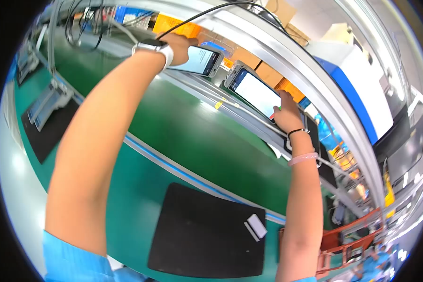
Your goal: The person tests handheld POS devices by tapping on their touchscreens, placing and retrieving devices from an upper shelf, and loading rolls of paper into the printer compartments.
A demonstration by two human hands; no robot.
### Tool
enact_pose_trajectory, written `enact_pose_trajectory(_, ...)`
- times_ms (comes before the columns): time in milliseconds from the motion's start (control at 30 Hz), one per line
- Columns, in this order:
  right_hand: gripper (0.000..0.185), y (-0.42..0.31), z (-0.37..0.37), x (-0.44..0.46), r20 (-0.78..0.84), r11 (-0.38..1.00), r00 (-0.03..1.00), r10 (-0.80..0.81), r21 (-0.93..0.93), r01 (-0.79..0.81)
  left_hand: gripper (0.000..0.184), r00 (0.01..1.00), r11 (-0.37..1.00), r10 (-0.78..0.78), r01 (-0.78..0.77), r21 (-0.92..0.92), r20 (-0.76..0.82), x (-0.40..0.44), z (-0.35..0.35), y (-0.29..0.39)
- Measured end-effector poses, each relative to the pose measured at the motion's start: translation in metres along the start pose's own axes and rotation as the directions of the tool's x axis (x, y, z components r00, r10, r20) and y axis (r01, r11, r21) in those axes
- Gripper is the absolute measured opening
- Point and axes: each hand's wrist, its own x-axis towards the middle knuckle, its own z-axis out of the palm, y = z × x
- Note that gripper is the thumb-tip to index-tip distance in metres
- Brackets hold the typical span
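Note:
Both my arms reach forward to two smartphones with lit screens on the far side of the green bench. My left hand (177,48) wraps the near-left end of the left smartphone (199,60), its fingers partly hidden. My right hand (288,113) grips the lower right end of the right smartphone (256,92), with the thumb by a red patch on its screen and a finger along the upper edge. Grey clamp-like holders (233,71) sit at the facing ends of the phones.
Nearer me, a black mat (202,235) bears a small white block (257,226) and a thin strip. Another mat (44,136) at left carries a device on a stand (46,105). A metal frame bar (286,61) and a black cable (211,9) cross above the phones.

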Motion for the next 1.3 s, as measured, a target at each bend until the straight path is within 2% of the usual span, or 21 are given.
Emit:
enact_pose_trajectory(33,0.048,-0.001,-0.002,0.001,-0.001,1.000,1.000,-0.002,-0.028,0.002,0.050,1.000,0.999,-0.007,0.007,-0.050,0.013,-0.003,-0.005,0.001)
enact_pose_trajectory(100,0.047,-0.003,-0.003,0.002,0.000,0.999,1.000,-0.012,-0.049,0.012,0.052,0.999,0.999,0.010,-0.011,-0.035,-0.038,0.006,0.016,-0.009)
enact_pose_trajectory(133,0.047,-0.004,-0.004,0.002,-0.002,0.998,1.000,-0.021,-0.063,0.020,0.053,0.992,0.995,-0.082,0.087,-0.050,0.094,-0.003,-0.008,0.005)
enact_pose_trajectory(167,0.047,-0.006,-0.003,0.001,-0.005,0.998,1.000,-0.021,-0.065,0.021,0.053,1.000,0.998,-0.027,0.027,-0.058,-0.009,-0.004,0.000,0.001)
enact_pose_trajectory(300,0.046,-0.005,-0.004,0.001,0.007,0.993,0.999,-0.039,-0.112,0.040,0.056,0.994,0.996,-0.084,0.085,-0.012,0.071,-0.004,-0.010,0.007)
enact_pose_trajectory(467,0.046,-0.008,-0.007,0.001,0.048,0.991,0.999,-0.007,-0.131,0.013,0.059,0.991,0.995,-0.096,0.096,0.003,0.096,-0.002,-0.009,0.008)
enact_pose_trajectory(567,0.046,-0.008,-0.008,0.005,0.084,0.989,0.995,0.046,-0.141,-0.034,0.060,0.993,0.993,-0.117,0.117,-0.032,0.011,-0.006,-0.005,0.008)
enact_pose_trajectory(800,0.046,-0.013,-0.013,0.004,0.096,0.991,0.994,0.047,-0.127,-0.034,0.057,0.994,0.994,-0.106,0.106,-0.038,0.021,-0.007,-0.009,0.010)
enact_pose_trajectory(867,0.055,-0.011,-0.015,0.005,0.151,0.994,0.985,0.084,-0.077,-0.073,0.057,0.994,0.993,-0.107,0.108,-0.046,0.020,-0.007,-0.009,0.011)
enact_pose_trajectory(1100,0.055,-0.011,-0.013,0.006,0.148,0.993,0.985,0.088,-0.086,-0.076,0.053,0.996,0.996,-0.092,0.091,-0.025,-0.016,-0.005,-0.004,0.010)
enact_pose_trajectory(1200,0.055,-0.013,-0.013,0.004,0.141,0.993,0.985,0.095,-0.088,-0.083,0.052,0.993,0.993,-0.112,0.112,-0.031,0.023,-0.004,-0.005,0.011)
enact_pose_trajectory(1300,0.047,-0.009,-0.008,0.004,0.060,0.995,0.997,0.038,-0.100,-0.032,0.051,0.995,0.995,-0.097,0.097,-0.011,0.011,-0.005,-0.006,0.010)
